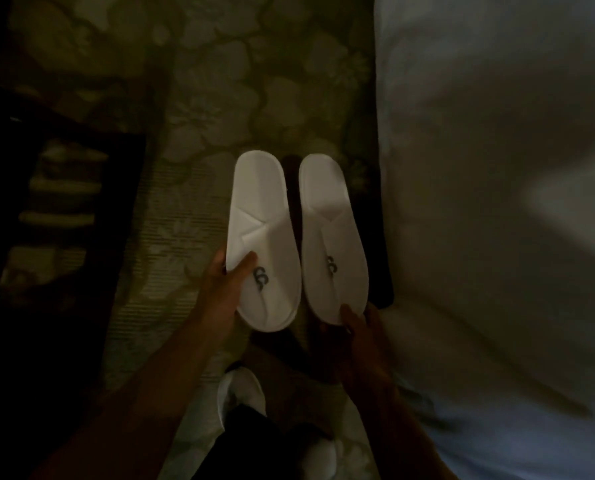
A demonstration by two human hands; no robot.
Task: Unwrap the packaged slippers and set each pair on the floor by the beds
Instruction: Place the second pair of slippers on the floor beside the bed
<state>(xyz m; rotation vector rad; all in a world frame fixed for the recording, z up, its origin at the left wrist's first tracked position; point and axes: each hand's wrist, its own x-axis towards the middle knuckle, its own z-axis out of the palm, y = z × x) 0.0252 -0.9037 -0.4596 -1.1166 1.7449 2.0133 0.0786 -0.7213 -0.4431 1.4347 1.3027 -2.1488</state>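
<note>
Beside the bed (497, 168), both slippers are already out of any wrapper and side by side over the carpet (220, 81), the left hand (225, 282) gripping the left slipper (261, 216), the right hand (358, 327) pinching the right slipper (327, 216), so only setting them down seems left for this pair.

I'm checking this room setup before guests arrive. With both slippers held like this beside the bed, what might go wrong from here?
1. The left hand pinches the left slipper only at its edge, the right hand holds the right slipper by its toe tip; either may slip or land crooked.
2. The room is dim, so lining the pair up on the patterned carpet is harder.
3. The right slipper sits close to the bed, so bedding may catch it.
</note>
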